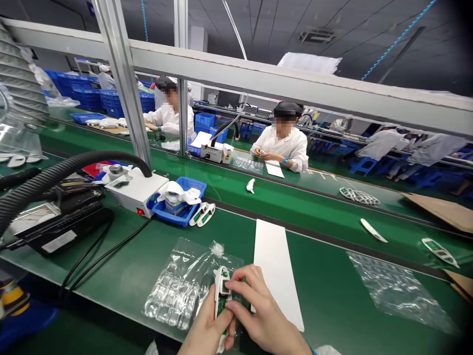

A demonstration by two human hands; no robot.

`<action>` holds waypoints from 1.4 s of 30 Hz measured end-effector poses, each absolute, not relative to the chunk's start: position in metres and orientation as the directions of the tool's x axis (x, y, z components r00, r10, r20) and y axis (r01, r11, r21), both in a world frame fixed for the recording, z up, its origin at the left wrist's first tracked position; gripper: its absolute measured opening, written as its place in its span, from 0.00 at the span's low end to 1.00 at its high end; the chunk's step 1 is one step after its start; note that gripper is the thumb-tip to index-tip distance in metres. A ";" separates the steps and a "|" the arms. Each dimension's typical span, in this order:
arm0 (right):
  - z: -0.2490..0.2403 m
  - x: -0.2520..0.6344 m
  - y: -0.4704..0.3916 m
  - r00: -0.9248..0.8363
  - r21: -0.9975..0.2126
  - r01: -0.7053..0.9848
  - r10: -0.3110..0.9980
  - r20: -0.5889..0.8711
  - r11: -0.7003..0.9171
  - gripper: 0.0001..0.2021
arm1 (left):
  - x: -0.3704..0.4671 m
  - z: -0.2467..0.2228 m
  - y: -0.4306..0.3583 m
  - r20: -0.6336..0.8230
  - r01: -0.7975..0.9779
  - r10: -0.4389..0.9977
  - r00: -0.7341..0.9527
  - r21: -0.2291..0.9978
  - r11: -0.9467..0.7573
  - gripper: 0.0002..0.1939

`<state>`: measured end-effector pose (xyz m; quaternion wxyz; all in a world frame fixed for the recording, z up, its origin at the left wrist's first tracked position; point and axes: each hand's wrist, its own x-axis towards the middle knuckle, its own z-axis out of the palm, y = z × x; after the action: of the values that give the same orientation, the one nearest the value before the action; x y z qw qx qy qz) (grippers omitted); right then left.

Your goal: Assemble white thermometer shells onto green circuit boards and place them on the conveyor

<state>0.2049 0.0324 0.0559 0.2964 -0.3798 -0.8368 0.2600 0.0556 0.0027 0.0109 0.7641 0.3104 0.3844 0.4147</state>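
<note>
fingers: both hands pinched shut on white casing (222, 291) with green board, bench near edge
left hand (207, 328): grips underneath
right hand (264, 315): presses board
progress: board seated, casing uncovered

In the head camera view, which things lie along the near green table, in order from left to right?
Black hose → white machine → blue tray → clear blister tray → white part held by left hand and right hand → white sheet → clear bag.

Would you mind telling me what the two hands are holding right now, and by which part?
Both hold one white casing with a green board: the left hand grips its lower end, the right hand pinches its right edge.
</note>
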 end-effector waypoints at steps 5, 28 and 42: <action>0.051 0.192 0.026 -0.493 -0.647 0.481 0.792 0.359 0.592 0.08 | 0.053 0.015 -0.004 -0.370 -0.330 0.868 0.332 0.816 0.474 0.38; -0.001 0.173 0.099 -0.621 -0.202 0.755 0.779 0.086 0.624 0.22 | 0.016 0.032 -0.017 -0.446 -0.602 0.799 0.404 0.528 0.599 0.34; -0.008 0.182 0.103 -0.650 -0.210 0.756 0.749 -0.130 0.620 0.34 | 0.027 0.045 -0.024 -0.362 -0.665 0.800 0.478 0.446 0.599 0.26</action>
<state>0.1820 0.1030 -0.0085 -0.0149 -0.4180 -0.8998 0.1239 0.0274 -0.0243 0.0448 0.8509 0.1231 0.2747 0.4305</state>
